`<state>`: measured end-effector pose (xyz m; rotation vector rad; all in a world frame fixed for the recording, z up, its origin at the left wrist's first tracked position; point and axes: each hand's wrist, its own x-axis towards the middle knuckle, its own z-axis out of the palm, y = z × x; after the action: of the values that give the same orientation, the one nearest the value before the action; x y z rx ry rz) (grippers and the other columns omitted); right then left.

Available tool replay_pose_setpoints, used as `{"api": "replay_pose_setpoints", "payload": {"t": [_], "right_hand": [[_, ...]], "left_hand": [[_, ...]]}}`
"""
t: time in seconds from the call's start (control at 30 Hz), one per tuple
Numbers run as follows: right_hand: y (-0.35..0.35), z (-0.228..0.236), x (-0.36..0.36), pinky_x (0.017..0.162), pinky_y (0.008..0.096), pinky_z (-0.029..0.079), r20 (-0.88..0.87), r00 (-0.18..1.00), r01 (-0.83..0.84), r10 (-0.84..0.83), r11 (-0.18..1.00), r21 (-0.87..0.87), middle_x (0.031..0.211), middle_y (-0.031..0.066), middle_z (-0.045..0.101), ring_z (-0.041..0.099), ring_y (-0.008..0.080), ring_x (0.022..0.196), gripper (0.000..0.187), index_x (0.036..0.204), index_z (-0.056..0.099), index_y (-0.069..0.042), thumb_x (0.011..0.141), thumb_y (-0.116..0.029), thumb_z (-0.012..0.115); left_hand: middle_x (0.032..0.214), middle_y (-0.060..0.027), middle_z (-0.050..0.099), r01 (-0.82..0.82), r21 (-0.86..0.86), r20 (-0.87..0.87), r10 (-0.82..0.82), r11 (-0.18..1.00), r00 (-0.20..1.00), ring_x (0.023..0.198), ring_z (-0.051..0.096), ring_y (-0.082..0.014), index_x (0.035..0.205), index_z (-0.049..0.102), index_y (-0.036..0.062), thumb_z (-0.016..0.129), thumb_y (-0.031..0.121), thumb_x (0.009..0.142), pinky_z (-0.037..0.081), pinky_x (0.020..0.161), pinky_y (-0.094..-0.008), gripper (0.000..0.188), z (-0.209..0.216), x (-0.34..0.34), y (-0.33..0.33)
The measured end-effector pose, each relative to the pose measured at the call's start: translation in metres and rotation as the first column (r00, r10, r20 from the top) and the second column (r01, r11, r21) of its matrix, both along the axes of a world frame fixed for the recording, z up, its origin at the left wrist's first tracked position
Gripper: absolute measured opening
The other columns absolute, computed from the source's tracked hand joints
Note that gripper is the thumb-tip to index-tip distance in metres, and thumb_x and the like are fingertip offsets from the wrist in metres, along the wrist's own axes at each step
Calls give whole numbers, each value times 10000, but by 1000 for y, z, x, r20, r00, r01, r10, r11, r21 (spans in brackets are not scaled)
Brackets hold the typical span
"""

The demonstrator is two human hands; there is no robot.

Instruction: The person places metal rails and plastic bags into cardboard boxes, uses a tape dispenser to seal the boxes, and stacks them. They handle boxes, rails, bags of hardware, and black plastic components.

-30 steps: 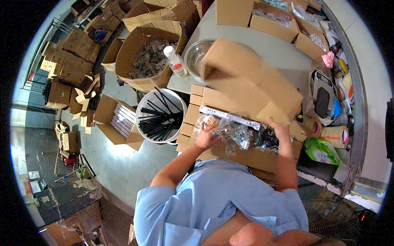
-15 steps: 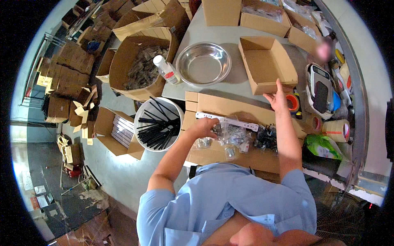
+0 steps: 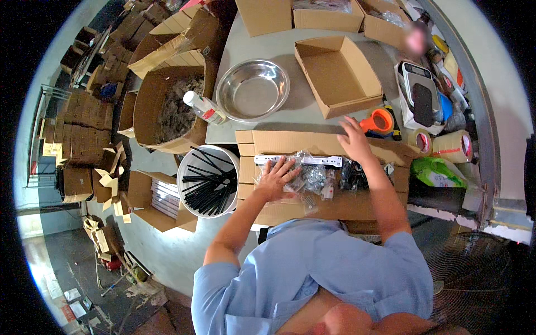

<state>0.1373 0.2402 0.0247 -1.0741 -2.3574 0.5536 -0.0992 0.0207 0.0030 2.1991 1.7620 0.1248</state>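
Note:
My left hand [image 3: 276,181] lies with spread fingers on clear plastic bags of small metal parts [image 3: 315,180], inside a flat open cardboard carton [image 3: 271,213]. Past its fingertips, along the carton's far side, runs a white metal rail with holes [image 3: 324,161]. My right hand [image 3: 356,142] is raised over the carton's far right side, fingers apart and nothing in them. Beyond that hand stands an empty shallow cardboard box [image 3: 353,100]; a gap shows between them. Black small parts [image 3: 354,177] lie in the carton beside my right forearm.
Left of the carton stands a white bucket of black rods [image 3: 209,190]. A steel basin [image 3: 252,92] and white-capped bottle [image 3: 202,106] are farther back. To the right are an orange tape dispenser [image 3: 381,120], tape rolls [image 3: 451,146], a scale [image 3: 419,92] and a green bag [image 3: 438,172].
My right hand has come away from the shallow box's near edge. My left hand has opened from a closed grip among the bags and now rests flat. The whole view has shifted slightly.

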Motion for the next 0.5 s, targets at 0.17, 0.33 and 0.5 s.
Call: {"api": "replay_pose_setpoints", "payload": {"t": [0.17,0.33,0.5], "right_hand": [[-25,17,10,1035,501,254,403,915,-15,-5,999,48,1329,147,393,324,338,1260,563,1265,427,-30,791,-272,611],[-59,15,27,1061,515,200,430,903,-27,-15,995,92,1417,156,286,230,345,1322,684,1354,297,-22,809,-302,602],[-98,53,53,1079,524,145,542,828,-138,144,989,-51,1428,163,259,227,342,1328,1161,1378,242,-13,542,-697,665]], "left_hand": [[1501,-69,55,255,-179,-68,-270,950,960,1340,46,-451,1389,267,328,770,617,431,97,1009,-681,1120,20,11,-30],[1501,-75,38,301,-87,-148,-311,950,939,1326,4,-487,1411,205,296,790,570,456,85,1002,-690,1154,2,18,-48],[1497,-112,31,-8,-33,-124,4,999,992,1347,24,-437,1431,133,239,799,514,489,92,1016,-663,1186,59,-6,-6]]}}
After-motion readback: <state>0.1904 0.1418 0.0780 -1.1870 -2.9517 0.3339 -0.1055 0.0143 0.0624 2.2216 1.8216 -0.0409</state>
